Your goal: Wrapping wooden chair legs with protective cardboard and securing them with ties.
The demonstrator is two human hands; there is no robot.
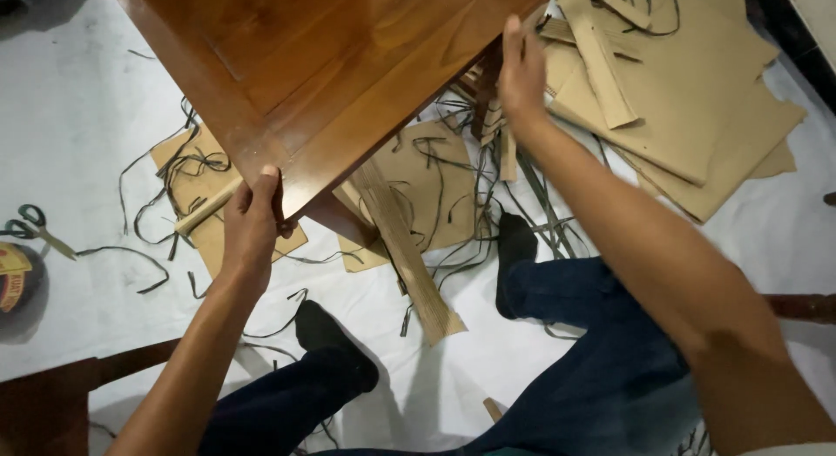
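Observation:
A brown wooden table [331, 64] with a glossy top fills the upper middle of the view. My left hand [251, 225] grips its near corner, fingers curled over the edge. My right hand [521, 73] holds the table's right edge, fingers wrapped over it. My legs in dark jeans [601, 351] and black socks stand on the white floor below the table.
Brown cardboard sheets [688, 99] lie piled at the upper right, with more cardboard pieces [418, 195] and dark plastic strapping [152, 238] scattered under the table. Scissors [30, 225] and a tape roll [13, 277] lie at the left. Dark wooden furniture [52, 404] stands at lower left.

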